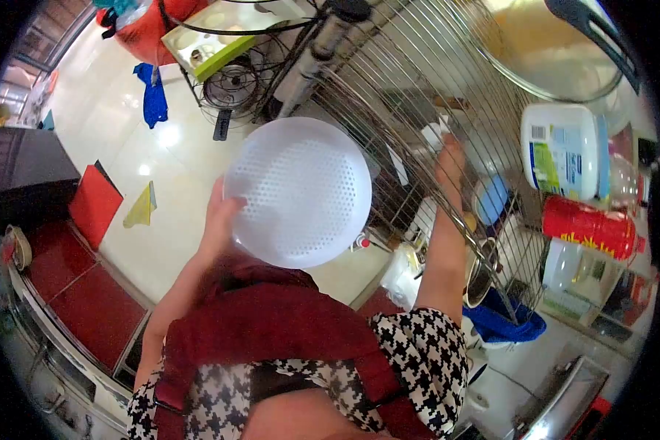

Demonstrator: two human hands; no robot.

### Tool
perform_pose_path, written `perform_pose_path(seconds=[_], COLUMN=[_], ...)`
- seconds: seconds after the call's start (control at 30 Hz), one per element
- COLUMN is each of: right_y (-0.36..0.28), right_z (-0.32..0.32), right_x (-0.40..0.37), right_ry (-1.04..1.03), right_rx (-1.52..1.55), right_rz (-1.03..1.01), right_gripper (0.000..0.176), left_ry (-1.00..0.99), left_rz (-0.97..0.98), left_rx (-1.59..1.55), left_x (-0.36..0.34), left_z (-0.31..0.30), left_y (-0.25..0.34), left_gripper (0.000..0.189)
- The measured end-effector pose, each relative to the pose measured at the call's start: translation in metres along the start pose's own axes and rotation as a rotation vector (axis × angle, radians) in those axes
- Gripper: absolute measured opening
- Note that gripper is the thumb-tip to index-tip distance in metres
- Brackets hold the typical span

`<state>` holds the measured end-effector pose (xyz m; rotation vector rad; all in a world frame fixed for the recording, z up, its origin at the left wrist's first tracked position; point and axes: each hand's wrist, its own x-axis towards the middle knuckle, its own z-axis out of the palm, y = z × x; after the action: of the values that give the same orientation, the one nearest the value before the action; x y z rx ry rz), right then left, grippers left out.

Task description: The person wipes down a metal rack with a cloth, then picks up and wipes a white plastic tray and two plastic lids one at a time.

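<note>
While the left hand curls its fingers round the rim of the white perforated strainer, holding it up in front of the chest, I see the right hand stretched up against the wire rack; whether it grips a wire I cannot tell. Right of that hand sit a white jug and a red canister, with a blue cloth lower down.

Left hand grips the rim of the white perforated colander, raised beside the wire rack. Right hand is up against the rack's wires, its grip unclear. White tub and red bottle sit near it.
</note>
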<state>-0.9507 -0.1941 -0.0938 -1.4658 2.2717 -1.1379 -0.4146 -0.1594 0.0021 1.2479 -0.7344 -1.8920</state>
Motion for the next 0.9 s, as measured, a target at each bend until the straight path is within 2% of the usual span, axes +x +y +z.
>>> perform_pose_path(seconds=[0.03,0.07,0.13,0.2,0.27,0.3,0.37,0.4,0.47,0.5,0.57,0.6,0.67,0.77,0.8,0.87,0.9], right_y=[-0.007,-0.035,-0.075,-0.184,-0.111,-0.139,-0.096,-0.082,-0.064,-0.065,-0.07,-0.056,-0.012,-0.023,-0.099,-0.054,-0.074], right_z=[-0.005,-0.006,-0.001,0.012,0.041,0.035,0.026,0.016,-0.004,-0.012,-0.028,-0.033,-0.041,-0.038,-0.044,0.002,0.022], right_x=[-0.006,-0.011,-0.016,-0.026,-0.035,-0.049,-0.057,-0.066,-0.083,-0.085,-0.095,-0.098,-0.101,-0.1,-0.107,-0.117,-0.124], right_ry=[-0.012,0.002,-0.01,0.025,0.015,-0.129,-0.073,-0.067,0.022,0.03,0.037,0.045,-0.038,0.023,-0.117,-0.09,0.067], right_rx=[-0.161,-0.159,-0.24,0.225,-0.557,-0.477,-0.782,-0.79,-0.941,-0.943,-0.797,-0.794,-0.802,-0.748,-0.942,-0.931,-0.654], right_rz=[0.091,0.095,0.267,0.446,-0.445,-0.111,-0.31,-0.295,-0.167,-0.164,0.087,0.095,0.249,0.287,0.256,0.027,0.07], right_gripper=[0.033,0.033,0.036,0.026,0.027,0.029,0.029,0.029,0.028,0.028,0.025,0.025,0.024,0.024,0.025,0.027,0.032], left_ry=[0.022,0.01,0.029,0.013,-0.015,-0.019,-0.039,-0.029,-0.013,-0.021,-0.021,-0.028,-0.005,-0.029,-0.035,-0.039,-0.048], left_rz=[-0.014,-0.01,0.03,0.046,0.052,0.048,0.04,0.05,0.081,0.085,0.075,0.078,0.068,0.076,0.075,0.106,0.107], left_rx=[-0.035,-0.027,-0.036,-0.056,-0.069,-0.065,-0.058,-0.054,-0.037,-0.037,-0.055,-0.048,-0.067,-0.101,-0.097,-0.075,-0.072], left_x=[-0.002,-0.002,-0.003,0.001,0.004,0.005,0.006,0.004,0.002,0.003,0.002,0.001,0.002,0.016,0.018,0.015,0.016], left_z=[0.003,0.005,0.006,-0.001,-0.008,-0.008,-0.004,-0.001,0.003,0.004,0.004,0.003,-0.002,-0.001,0.0,0.006,0.006], left_y=[0.003,0.003,0.001,-0.011,-0.018,-0.019,-0.021,-0.02,-0.02,-0.021,-0.021,-0.021,-0.026,-0.039,-0.039,-0.035,-0.036], left_gripper=[0.064,0.064,0.065,0.061,0.058,0.059,0.06,0.06,0.061,0.061,0.062,0.062,0.061,0.061,0.061,0.06,0.06])
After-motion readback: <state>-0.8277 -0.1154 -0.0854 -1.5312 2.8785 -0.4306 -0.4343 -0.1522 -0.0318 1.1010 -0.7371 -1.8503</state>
